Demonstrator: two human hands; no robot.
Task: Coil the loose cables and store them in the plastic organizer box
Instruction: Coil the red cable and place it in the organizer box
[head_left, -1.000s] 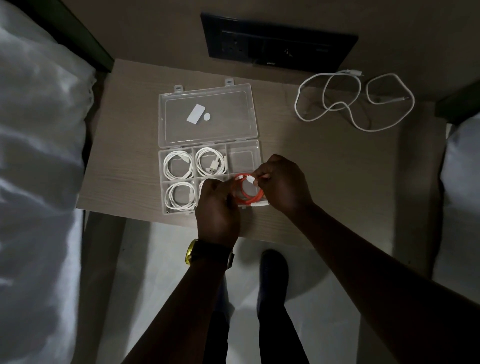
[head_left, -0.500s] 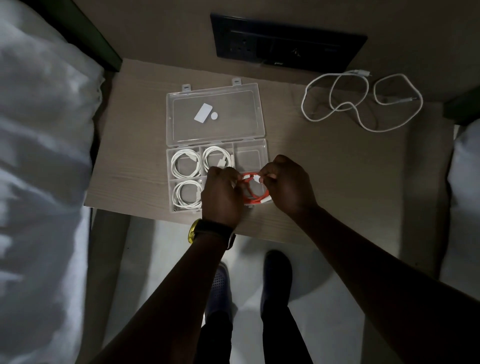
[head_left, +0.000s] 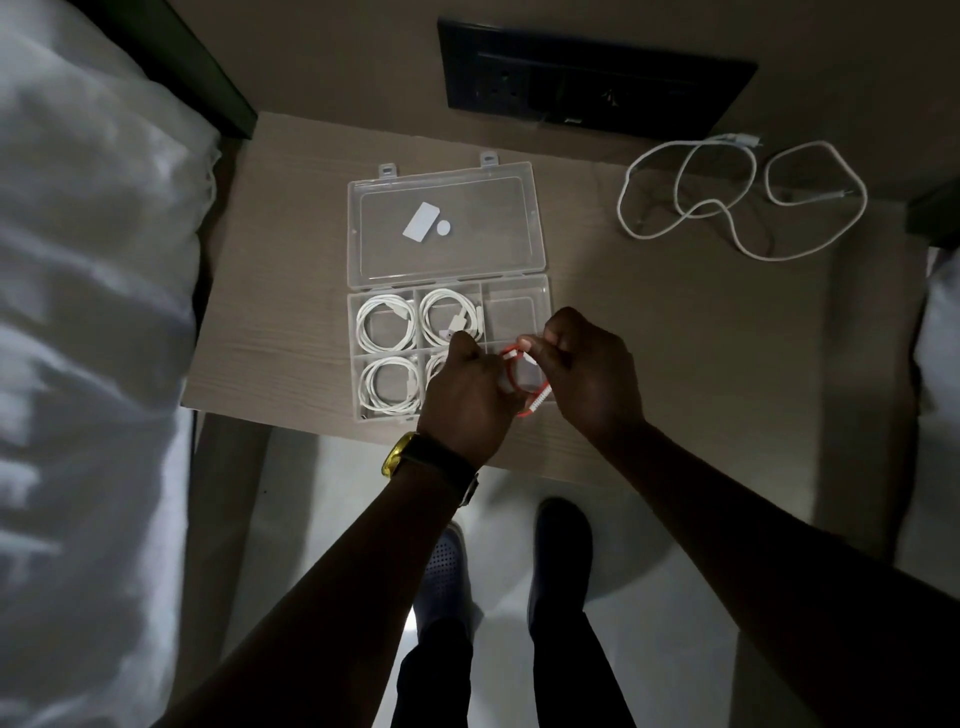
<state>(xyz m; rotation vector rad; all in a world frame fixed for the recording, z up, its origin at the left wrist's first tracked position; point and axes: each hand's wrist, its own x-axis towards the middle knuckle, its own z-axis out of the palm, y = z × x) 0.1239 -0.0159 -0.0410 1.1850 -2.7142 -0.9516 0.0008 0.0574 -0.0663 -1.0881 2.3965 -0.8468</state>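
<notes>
A clear plastic organizer box (head_left: 540, 299) lies open on the wooden table (head_left: 291, 312), its lid (head_left: 447, 228) folded back. Three compartments hold coiled white cables (head_left: 387, 325); a fourth coil is partly hidden under my left hand (head_left: 467, 400). Both hands hold a coiled orange cable (head_left: 527, 387) over the front right compartment. My left hand grips its left side, my right hand (head_left: 587, 374) pinches its white end at the top. The back right compartment (head_left: 514, 312) looks empty. A loose white cable (head_left: 727, 208) sprawls at the table's back right.
A black socket panel (head_left: 597, 88) is on the wall behind the table. White bedding (head_left: 88, 312) lies at the left and another bed edge (head_left: 940, 332) at the right. My shoes (head_left: 558, 551) stand on the pale floor below the table's front edge.
The hands and the orange coil stay over the box's front right corner; the right fingers have shifted to pinch the white end at the coil's top. The camera drifted slightly.
</notes>
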